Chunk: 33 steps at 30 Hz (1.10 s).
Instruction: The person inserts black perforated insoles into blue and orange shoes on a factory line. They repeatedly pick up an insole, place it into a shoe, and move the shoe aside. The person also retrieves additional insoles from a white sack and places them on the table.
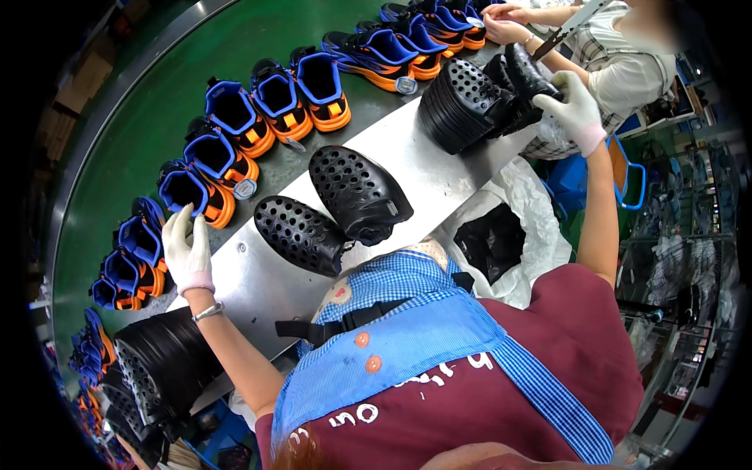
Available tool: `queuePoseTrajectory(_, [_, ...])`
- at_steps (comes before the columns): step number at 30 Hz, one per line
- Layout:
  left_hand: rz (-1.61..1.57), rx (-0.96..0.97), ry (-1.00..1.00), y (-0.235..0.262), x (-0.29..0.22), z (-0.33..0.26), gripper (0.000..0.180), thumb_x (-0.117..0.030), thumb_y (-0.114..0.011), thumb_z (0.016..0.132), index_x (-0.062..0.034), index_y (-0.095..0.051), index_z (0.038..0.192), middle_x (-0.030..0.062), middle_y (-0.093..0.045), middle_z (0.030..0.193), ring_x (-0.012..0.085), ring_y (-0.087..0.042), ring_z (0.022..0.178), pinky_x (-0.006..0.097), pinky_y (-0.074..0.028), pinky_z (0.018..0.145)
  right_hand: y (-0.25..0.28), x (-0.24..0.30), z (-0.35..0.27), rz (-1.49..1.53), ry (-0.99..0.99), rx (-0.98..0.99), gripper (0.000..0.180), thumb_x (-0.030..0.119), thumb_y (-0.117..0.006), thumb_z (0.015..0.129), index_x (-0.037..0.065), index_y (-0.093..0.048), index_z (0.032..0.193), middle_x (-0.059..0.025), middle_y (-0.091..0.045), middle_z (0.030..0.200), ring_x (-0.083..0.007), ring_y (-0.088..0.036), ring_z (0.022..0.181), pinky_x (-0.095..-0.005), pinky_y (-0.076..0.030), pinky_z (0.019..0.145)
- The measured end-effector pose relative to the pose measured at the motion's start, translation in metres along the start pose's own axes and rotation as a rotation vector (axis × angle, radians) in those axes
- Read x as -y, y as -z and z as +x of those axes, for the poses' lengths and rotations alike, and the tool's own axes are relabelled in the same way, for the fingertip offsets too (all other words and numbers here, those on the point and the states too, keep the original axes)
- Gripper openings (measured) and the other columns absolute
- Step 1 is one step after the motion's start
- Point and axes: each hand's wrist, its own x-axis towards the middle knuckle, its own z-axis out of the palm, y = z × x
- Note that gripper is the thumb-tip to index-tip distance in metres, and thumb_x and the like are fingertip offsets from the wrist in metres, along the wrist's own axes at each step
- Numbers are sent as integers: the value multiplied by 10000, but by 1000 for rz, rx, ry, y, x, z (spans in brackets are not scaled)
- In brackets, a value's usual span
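Observation:
My left hand (188,252), in a white glove, reaches forward at the left with its fingers stretched out. Its fingertips are beside the heel of a black, blue and orange sneaker (185,193); whether they touch it I cannot tell. At the upper right, my gloved right hand (574,113) is closed on a black shoe insert (526,72) next to a nested stack of perforated black inserts (460,106). Two more perforated inserts, a larger one (354,188) and a smaller one (296,233), lie on the metal shelf (243,270) in front of me.
Several matching sneakers (278,102) stand in a curved row on the green conveyor (149,102). Another insert stack (168,360) sits at lower left. A white-lined bag (540,243) holds black items on the right. A co-worker's hands (505,22) are at the upper right, near a blue crate (570,188).

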Motion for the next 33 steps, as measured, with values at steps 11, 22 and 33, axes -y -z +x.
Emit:
queuePoseTrajectory(11, [-1439,530,50,13,-80,1,612,-230,-589,959,23,-337,1455,148,-583,1266,232,-604,1122,349,-479,974,-68,245,-20,533,638,269,541,166,-852,655,12,-577,1094,-71,-624,1000,-160,-626,919,-288,-502,860])
queuePoseTrajectory(22, [-1850,254,150,-2,-7,-28,396,-298,-534,993,-28,-509,1282,89,-600,1218,208,-578,1139,393,-470,993,-171,383,-54,230,1040,530,396,304,-700,811,44,-588,1089,-148,-611,951,-312,-632,878,-397,-519,747])
queuePoseTrajectory(33, [-1710,284,587,14,23,7,519,-427,-590,949,42,-580,1170,208,-656,1070,310,-665,954,440,-567,833,-215,438,-18,-53,931,746,421,434,-596,825,17,-634,779,-187,-635,717,-361,-642,702,-429,-513,647])
